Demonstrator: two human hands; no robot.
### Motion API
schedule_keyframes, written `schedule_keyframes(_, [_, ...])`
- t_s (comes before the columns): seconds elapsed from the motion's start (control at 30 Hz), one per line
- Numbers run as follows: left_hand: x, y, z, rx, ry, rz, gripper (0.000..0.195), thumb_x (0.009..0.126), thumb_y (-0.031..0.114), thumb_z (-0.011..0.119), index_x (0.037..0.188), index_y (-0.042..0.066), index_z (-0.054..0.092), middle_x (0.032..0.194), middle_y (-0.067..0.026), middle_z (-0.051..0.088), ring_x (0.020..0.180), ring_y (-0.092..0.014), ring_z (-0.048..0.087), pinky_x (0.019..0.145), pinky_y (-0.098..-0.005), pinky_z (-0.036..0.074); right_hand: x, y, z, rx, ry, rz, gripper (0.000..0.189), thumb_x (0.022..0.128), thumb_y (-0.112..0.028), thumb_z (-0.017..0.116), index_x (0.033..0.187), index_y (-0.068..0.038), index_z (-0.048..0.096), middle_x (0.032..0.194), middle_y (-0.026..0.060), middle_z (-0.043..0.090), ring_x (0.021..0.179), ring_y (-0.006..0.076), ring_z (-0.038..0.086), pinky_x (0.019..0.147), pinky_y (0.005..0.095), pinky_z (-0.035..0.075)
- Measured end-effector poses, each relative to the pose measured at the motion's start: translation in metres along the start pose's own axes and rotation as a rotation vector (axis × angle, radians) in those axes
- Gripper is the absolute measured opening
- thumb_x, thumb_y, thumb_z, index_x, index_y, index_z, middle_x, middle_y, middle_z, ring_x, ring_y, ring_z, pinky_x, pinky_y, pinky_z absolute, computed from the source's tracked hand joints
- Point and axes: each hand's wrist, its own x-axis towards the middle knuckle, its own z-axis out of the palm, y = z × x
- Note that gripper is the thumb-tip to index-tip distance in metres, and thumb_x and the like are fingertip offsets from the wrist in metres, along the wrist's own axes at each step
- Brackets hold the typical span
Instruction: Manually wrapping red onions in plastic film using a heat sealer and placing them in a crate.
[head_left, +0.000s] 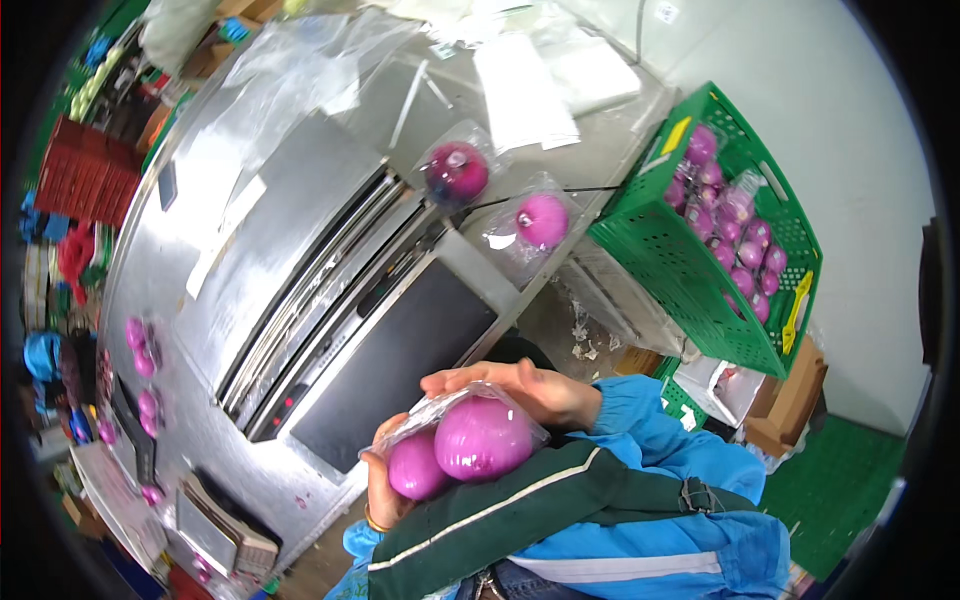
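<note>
Two red onions (484, 437) lie side by side in a clear plastic bag, close in front of my chest. My left hand (385, 474) cups the bag's left end, thumb on the near side. My right hand (517, 388) is flat along the far side of the bag, its fingers stretched out and its thumb raised. Whether it grips the film is not plain. Just beyond my hands is the black plate (394, 356) of a steel bench machine with long rails and red lights. Another bagged onion (541, 221) and a darker bagged onion (457, 172) rest past the plate's right end.
A green plastic crate (652, 247) with many bagged onions stands at the right. White sheets (525, 90) and loose clear film (292, 75) lie at the table's back. More bagged onions (148, 409) sit on the steel table's left part. Cardboard boxes (787, 397) are on the right.
</note>
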Motion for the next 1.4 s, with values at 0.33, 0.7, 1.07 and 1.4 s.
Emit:
schedule_keyframes(0.33, [0.065, -0.007, 0.068, -0.074, 0.024, 0.112, 0.072, 0.093, 0.06, 0.029, 0.14, 0.006, 0.027, 0.134, -0.0121, 0.042, 0.125, -0.025, 0.042, 0.104, -0.0433, 0.034, -0.036, 0.023, -0.039, -0.036, 0.308, -0.25, 0.087, 0.086, -0.041, 0.062, 0.147, -0.013, 0.006, 0.147, 0.0052, 0.025, 0.131, 0.0189, 0.035, 0.106, 0.0372, 0.031])
schedule_keyframes(0.7, [0.107, -0.035, 0.148, 0.339, -0.544, 0.069, 0.052, 0.091, 0.005, 0.052, 0.138, -0.003, 0.031, 0.136, -0.0214, 0.043, 0.12, -0.027, 0.048, 0.101, -0.0373, 0.038, -0.115, -0.113, -0.049, 0.151, 0.998, -0.778, 0.042, 0.099, -0.038, 0.034, 0.126, -0.009, 0.046, 0.122, 0.0075, 0.056, 0.112, 0.0215, 0.053, 0.1, 0.0369, 0.039])
schedule_keyframes(1.07, [0.156, -0.045, 0.179, 0.407, -0.214, -0.007, 0.03, 0.093, 0.01, 0.054, 0.122, 0.0, 0.054, 0.112, -0.0173, 0.062, 0.094, -0.019, 0.062, 0.085, -0.0306, 0.05, -0.323, -0.252, -0.194, 0.084, 1.389, -1.247, 0.027, 0.096, -0.034, 0.044, 0.11, -0.016, 0.059, 0.111, 0.0027, 0.061, 0.103, 0.0222, 0.057, 0.091, 0.0433, 0.045])
schedule_keyframes(1.4, [0.18, -0.066, 0.218, 0.504, -0.215, -0.061, 0.028, 0.093, 0.009, 0.054, 0.121, 0.003, 0.055, 0.108, -0.0124, 0.063, 0.091, -0.016, 0.062, 0.08, -0.0289, 0.051, -0.435, -0.229, -0.273, 0.161, 1.402, -1.437, 0.024, 0.096, -0.03, 0.047, 0.109, -0.013, 0.057, 0.107, 0.0017, 0.062, 0.098, 0.0183, 0.057, 0.092, 0.0352, 0.043])
